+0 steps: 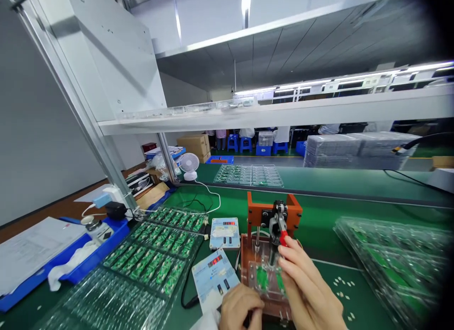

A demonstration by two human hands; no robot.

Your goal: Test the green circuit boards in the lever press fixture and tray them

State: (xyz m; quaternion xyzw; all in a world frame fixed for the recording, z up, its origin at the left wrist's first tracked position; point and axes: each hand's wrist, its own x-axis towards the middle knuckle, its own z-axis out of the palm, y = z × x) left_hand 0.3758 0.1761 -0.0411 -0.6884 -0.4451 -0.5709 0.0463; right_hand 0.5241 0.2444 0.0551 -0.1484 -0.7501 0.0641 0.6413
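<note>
A test fixture of orange-brown board (pixel 273 209) stands in front of me, with a black and metal toggle clamp (pixel 278 219) on it. My right hand (pixel 308 285) has its fingers at the clamp's red handle (pixel 283 238), the thumb side partly hidden. Under the clamp, a clear plate (pixel 252 275) sits over small green circuit boards (pixel 262 278). My left hand (pixel 241 308) is curled at the fixture's lower left edge; what its fingers hold, if anything, is hidden. Beside it lie two pale counter boxes with red digits, one nearer (pixel 214 279) and one farther (pixel 224 233).
Clear trays of green circuit boards (pixel 152 254) cover the left side. Stacked clear trays (pixel 393 264) stand at right, near scattered small white pieces (pixel 342 294). A white fan (pixel 189 163), a blue bin (pixel 80 268) and a low overhead shelf (pixel 283 118) surround the bench.
</note>
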